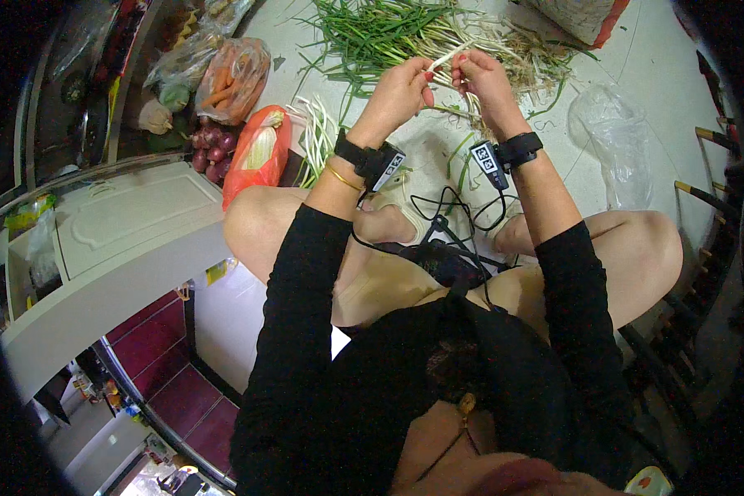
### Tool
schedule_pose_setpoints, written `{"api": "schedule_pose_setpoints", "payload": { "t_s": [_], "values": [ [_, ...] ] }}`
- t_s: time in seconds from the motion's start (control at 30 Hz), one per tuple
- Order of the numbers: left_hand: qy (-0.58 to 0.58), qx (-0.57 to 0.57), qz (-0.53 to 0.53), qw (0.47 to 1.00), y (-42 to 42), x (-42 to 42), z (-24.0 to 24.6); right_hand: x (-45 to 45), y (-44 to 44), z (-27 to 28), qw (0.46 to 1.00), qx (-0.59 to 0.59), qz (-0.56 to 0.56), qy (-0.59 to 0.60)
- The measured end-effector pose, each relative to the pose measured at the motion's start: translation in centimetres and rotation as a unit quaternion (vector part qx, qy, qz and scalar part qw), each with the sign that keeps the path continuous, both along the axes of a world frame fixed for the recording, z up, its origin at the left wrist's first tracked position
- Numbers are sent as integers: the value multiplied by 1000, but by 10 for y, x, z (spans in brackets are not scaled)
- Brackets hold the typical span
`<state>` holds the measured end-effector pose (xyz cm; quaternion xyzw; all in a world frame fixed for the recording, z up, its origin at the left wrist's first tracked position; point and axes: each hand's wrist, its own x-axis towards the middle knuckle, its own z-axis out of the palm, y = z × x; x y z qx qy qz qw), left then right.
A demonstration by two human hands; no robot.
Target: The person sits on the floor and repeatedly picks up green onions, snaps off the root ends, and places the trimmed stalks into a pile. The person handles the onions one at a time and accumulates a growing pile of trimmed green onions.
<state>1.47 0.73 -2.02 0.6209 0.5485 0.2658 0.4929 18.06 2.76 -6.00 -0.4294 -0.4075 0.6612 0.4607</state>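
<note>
My left hand (403,93) and my right hand (482,80) are close together over the floor. Between their fingertips runs the white stalk of a green onion or garlic sprout (451,54), pinched at both sides. Just beyond them lies a large heap of such greens (372,34), leaves to the left and rooty white ends to the right. A smaller bunch with white stalks (320,133) rests to the left of my left wrist. Loose green scraps (462,155) lie on the floor below my hands.
At left are a red bag with a cabbage (262,149), red onions (212,149) and a plastic bag of carrots (232,80). A clear plastic bag (617,142) lies at right, a sack (580,18) stands beyond. Black cables (465,211) hang between my legs.
</note>
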Motion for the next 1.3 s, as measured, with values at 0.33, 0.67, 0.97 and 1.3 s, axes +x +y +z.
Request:
{"api": "schedule_pose_setpoints", "payload": {
  "t_s": [0.33,0.67,0.97,1.3],
  "values": [
    [-81,-43,47,995,2,-8,-1,50,23,-8,960,-62,-137,237],
    [2,55,100,994,12,-21,-11,115,41,-25,959,107,-219,-145],
    [-37,45,134,989,15,-23,-7,85,23,-39,997,23,59,50],
    [74,147,175,971,12,-26,-3,91,27,-48,995,-77,8,60]
  ]
}}
